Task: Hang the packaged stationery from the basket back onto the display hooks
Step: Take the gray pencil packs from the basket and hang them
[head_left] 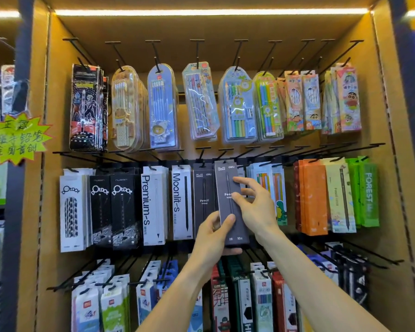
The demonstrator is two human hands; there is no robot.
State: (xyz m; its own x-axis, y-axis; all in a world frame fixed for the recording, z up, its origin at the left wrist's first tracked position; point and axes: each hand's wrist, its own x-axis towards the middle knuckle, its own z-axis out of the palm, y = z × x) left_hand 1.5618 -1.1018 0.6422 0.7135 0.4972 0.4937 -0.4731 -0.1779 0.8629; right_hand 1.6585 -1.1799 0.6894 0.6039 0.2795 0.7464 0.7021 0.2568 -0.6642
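Stiff, light dark pencil box (pixel 229 200), pinched by left hand (pixel 213 236) at base, right hand (pixel 254 202) fingers mid-face; hang-hole at hook (pixel 223 154)

Three rows of hooks are being carried by the display (pixel 383 116), one above another, with packs hanging from them. In the middle row, a pencil pack (pixel 228 188) is being held before the hooks, its top at a hook (pixel 222 154). It is being gripped at its lower end by the left hand (pixel 213 238) and touched on its right edge by the right hand (pixel 256 207). A like pack (pixel 203 195) is hanging just left of it, the Moonlit-s pack (pixel 181 200) further left. A sign (pixel 16 138) is hanging left of the display.
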